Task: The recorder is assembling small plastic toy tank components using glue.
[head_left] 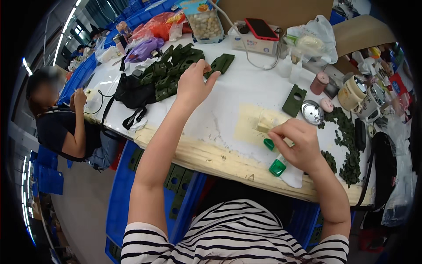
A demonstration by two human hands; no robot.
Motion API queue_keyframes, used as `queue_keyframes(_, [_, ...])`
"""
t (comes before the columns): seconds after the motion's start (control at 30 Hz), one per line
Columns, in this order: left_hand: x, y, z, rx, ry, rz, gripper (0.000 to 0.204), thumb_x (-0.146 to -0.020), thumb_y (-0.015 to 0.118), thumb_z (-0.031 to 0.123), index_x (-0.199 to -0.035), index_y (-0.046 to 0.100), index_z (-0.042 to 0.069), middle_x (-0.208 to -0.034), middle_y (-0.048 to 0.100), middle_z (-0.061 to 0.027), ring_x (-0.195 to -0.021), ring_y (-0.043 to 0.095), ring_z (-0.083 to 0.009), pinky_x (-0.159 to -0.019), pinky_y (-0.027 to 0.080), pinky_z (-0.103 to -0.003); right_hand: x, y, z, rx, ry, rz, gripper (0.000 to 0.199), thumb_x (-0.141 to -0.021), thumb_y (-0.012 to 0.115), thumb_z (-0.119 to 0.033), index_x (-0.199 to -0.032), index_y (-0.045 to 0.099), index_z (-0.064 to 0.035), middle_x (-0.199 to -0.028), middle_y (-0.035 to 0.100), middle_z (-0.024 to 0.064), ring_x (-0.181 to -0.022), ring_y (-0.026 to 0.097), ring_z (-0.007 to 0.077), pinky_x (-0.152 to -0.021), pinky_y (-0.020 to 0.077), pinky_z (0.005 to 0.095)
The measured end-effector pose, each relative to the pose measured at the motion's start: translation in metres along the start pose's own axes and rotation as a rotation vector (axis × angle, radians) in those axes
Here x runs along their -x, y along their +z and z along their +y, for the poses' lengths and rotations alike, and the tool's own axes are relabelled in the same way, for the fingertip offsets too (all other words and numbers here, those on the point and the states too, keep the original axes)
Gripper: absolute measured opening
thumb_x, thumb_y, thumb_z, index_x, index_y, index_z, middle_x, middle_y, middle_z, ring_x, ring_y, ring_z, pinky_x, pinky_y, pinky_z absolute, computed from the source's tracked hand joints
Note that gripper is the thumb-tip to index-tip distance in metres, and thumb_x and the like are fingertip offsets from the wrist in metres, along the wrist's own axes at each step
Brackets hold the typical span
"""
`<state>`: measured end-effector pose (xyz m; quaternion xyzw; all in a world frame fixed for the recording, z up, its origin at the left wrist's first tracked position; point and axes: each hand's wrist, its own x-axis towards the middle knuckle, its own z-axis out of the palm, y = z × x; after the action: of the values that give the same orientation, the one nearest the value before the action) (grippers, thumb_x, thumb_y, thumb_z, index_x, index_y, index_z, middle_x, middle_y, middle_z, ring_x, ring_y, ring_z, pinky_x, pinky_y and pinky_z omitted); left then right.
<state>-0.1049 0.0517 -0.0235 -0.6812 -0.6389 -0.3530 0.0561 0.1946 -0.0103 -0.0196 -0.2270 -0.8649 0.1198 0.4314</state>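
My left hand (195, 86) reaches over the back of the table, thumb and fingers apart, at the near end of a dark green plate (223, 64). I cannot see a firm grip on the plate. A heap of similar green plates (169, 70) lies just left of it. My right hand (299, 143) is closed in a pinch over the front right of the table; anything between its fingertips is too small to make out. Close to those fingertips is a small pale yellow block (263, 126). Below the hand lies a bright green translucent piece (277, 167), with a smaller green piece (269, 144) above it.
One green plate with a hole (293, 100) lies beside a round metal tin (312, 112). Small dark green parts (349, 154) are spread at right. Mugs (351, 93), a red phone on a box (260, 29) and bags stand behind. A person (66, 119) sits at left; blue bins (118, 198) are below.
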Motion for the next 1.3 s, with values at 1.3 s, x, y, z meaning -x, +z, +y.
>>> queue_keyframes(1.3, [-0.012,-0.011,0.068,0.759,0.471,-0.613,0.037,-0.063,0.077,0.002,-0.086,0.049,0.009,-0.102,0.058,-0.0092,-0.094,0.055,-0.0206,-0.085,0.042,-0.032,-0.012,-0.026,0.012,0.190,0.151,0.065,0.063,-0.062,0.085,-0.019,-0.116,0.059,-0.0029,-0.106,0.056,0.0122,-0.098,0.052,0.0306,-0.085,0.0438,0.0404])
